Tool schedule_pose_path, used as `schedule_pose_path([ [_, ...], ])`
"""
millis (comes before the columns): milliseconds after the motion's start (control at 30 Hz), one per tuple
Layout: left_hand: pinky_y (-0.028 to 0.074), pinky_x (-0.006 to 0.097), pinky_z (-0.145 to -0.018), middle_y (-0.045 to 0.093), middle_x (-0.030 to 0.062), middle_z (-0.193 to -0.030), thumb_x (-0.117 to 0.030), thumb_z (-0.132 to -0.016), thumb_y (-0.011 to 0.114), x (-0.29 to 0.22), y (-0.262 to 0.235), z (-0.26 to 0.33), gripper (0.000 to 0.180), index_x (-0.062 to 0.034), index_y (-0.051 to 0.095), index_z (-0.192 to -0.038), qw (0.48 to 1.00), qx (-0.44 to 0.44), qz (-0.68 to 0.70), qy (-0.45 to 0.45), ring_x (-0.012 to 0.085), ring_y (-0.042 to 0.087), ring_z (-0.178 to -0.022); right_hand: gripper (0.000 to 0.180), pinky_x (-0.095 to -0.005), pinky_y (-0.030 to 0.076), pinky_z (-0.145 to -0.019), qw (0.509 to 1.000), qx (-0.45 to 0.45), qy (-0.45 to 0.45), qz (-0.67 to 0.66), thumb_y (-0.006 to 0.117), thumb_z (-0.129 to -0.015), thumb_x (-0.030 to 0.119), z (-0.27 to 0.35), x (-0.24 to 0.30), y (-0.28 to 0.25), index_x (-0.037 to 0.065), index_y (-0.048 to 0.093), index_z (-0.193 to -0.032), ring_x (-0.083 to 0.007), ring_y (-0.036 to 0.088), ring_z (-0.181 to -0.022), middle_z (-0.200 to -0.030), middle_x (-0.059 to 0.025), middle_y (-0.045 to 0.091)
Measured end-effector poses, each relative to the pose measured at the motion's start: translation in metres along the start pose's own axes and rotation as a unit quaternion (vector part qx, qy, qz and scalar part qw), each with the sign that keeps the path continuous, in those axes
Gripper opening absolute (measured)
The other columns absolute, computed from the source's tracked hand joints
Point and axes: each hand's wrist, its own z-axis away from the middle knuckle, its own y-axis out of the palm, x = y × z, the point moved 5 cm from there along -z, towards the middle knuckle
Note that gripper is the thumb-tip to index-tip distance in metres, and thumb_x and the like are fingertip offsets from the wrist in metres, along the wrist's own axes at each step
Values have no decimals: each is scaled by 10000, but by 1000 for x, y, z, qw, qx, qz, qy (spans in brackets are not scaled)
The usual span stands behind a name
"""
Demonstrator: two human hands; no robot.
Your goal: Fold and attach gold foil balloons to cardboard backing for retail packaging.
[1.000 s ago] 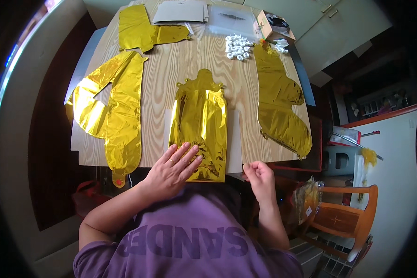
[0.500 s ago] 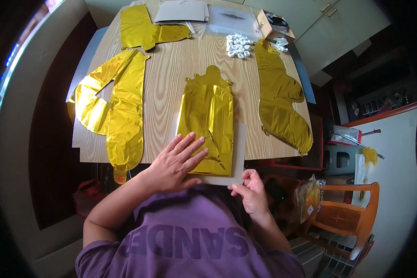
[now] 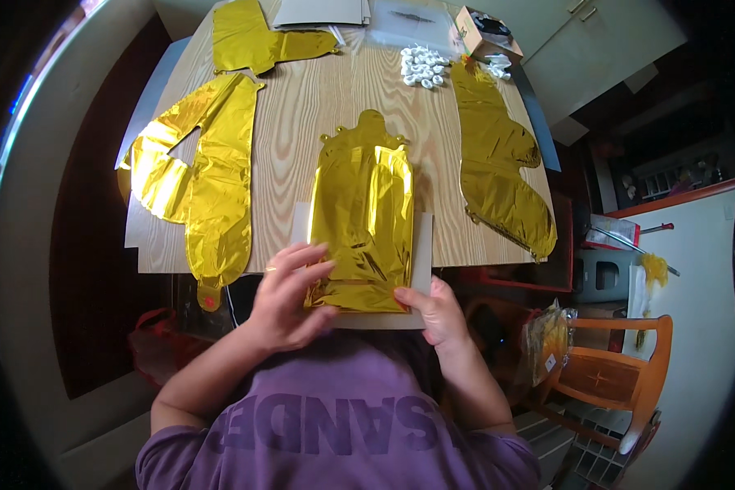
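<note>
A folded gold foil balloon (image 3: 359, 204) lies flat on a grey cardboard sheet (image 3: 422, 245) at the table's near edge. Its narrow tabbed end points away from me. My right hand (image 3: 439, 312) grips the near right corner, thumb on the foil and fingers beneath the cardboard. Over the left side of the foil, my left hand (image 3: 290, 294) is spread with fingers apart, holding nothing. Whether its fingertips touch the foil I cannot tell.
Flat gold foil balloons lie at the left (image 3: 220, 163), far left (image 3: 241, 37) and right (image 3: 498, 155) of the wooden table (image 3: 294, 122). Several small white rolls (image 3: 423, 65), cardboard sheets (image 3: 322, 11) and a small box (image 3: 483, 37) sit at the back. A wooden chair (image 3: 604, 371) stands at right.
My left hand has lifted from pressing on the foil and drawn slightly left. My right hand has moved its thumb onto the foil's corner and now grips it with the cardboard.
</note>
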Motion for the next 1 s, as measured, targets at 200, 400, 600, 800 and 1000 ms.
schedule_pose_path([
  [200, 505, 315, -909, 660, 62, -1051, -310, -972, 678, 45, 12, 87, 380, -11, 581, -1187, 690, -95, 512, -502, 141, 618, -1030, 203, -246, 485, -778, 999, 25, 35, 9, 760, -887, 67, 43, 8, 24, 53, 692, -1078, -69, 611, -838, -964, 9, 698],
  [400, 523, 324, -949, 693, 104, -1179, -205, -943, 731, 41, 21, 62, 400, 13, 585, -1246, 684, -20, 565, -461, 140, 656, -1051, 341, -273, 484, -912, 995, 60, 70, 43, 771, -879, 82, 57, -14, 16, 34, 661, -1198, -104, 638, -966, -1070, -20, 712],
  [600, 536, 272, -874, 728, 55, -1053, -85, -913, 760, 33, 27, 60, 287, 15, 652, -1160, 746, 14, 481, -460, 94, 660, -924, 551, -332, 454, -1029, 996, 82, -26, -16, 791, -851, 174, 17, 17, 5, -21, 549, -1306, -176, 626, -1109, -1207, -78, 665],
  [800, 533, 263, -821, 715, 58, -1069, -57, -859, 797, 22, 7, 41, 446, 6, 602, -1254, 787, 7, 431, -443, 107, 667, -903, 492, -304, 475, -1007, 995, 43, -50, 70, 769, -868, 62, 11, 21, 12, -38, 518, -1280, -146, 629, -1066, -1177, -75, 663],
  [1000, 504, 262, -920, 708, 76, -1148, 20, -861, 766, 11, -15, 30, 676, -16, 476, -1471, 921, 47, 265, -281, 118, 656, -1020, 732, -277, 463, -1006, 941, 12, -283, 183, 724, -901, 6, 33, 43, 29, -18, 336, -1520, -131, 622, -1114, -1240, -95, 656],
])
